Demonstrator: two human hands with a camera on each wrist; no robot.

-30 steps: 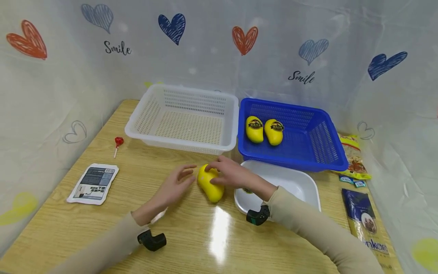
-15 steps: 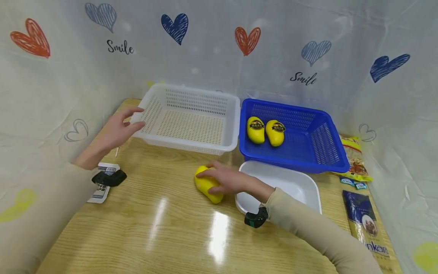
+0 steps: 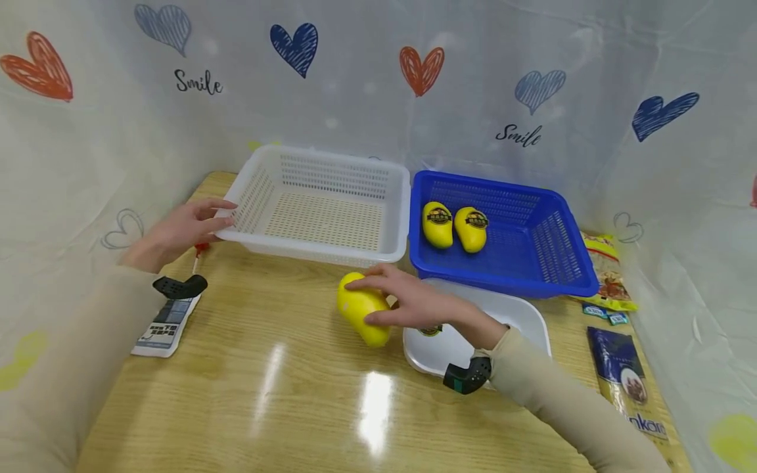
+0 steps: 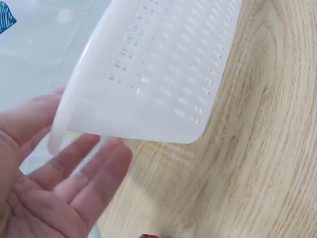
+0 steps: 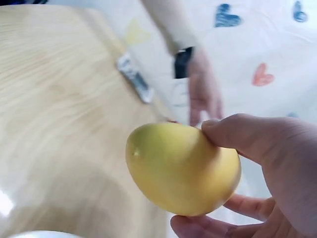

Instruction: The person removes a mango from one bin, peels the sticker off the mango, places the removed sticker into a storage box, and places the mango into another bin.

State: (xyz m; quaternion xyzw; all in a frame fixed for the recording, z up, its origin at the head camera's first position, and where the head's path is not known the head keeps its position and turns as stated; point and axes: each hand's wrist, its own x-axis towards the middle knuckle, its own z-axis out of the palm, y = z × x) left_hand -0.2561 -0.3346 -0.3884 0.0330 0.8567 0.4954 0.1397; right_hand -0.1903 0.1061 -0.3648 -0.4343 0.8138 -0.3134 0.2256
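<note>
My right hand (image 3: 408,299) holds a yellow mango (image 3: 361,312) over the table, in front of the white basket. In the right wrist view, the thumb lies on one side of the mango (image 5: 178,168) and fingertips on the other. At the left end of the white basket (image 3: 313,253), my left hand (image 3: 186,226) grips the rim. The left wrist view has its thumb behind the rim (image 4: 79,74) and the other fingers beneath it. Two labelled mangoes (image 3: 437,225) lie in the blue basket (image 3: 520,279), to the right of the white one.
A white tray (image 3: 520,315) sits before the blue basket, partly under my right forearm; a black-and-gold label (image 3: 430,330) shows in it. Left are a lollipop (image 3: 198,253) and a white packet (image 3: 165,328). Snack bags (image 3: 612,269) and a blue-gold pouch (image 3: 627,378) line the right edge.
My left hand has moved from beside the mango to the white basket's left rim. My right hand has taken hold of the mango and raised it slightly.
</note>
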